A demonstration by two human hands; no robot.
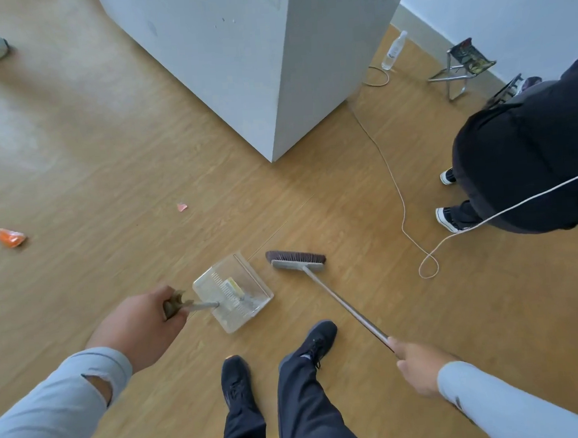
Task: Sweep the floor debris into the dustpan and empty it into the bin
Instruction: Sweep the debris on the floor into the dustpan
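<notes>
Wood-look vinyl floor (pixel 112 156), white pillar (pixel 252 60) ahead. I see my left hand (pixel 144 326) with fingers curled round the clear plastic dustpan (pixel 233 293) handle, pan near my shoes. My right hand (pixel 419 367) grips the grey long-handled broom (pixel 299 260) pole, its head just right of the pan. Orange wrapper (pixel 7 237) and pink scrap (pixel 181 207) lie apart, far left.

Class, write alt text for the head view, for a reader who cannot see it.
A person's left hand holds a clear dustpan by its handle while the right hand holds a broom beside it on a wooden floor. An orange wrapper and a pink scrap lie unswept further left.
</notes>
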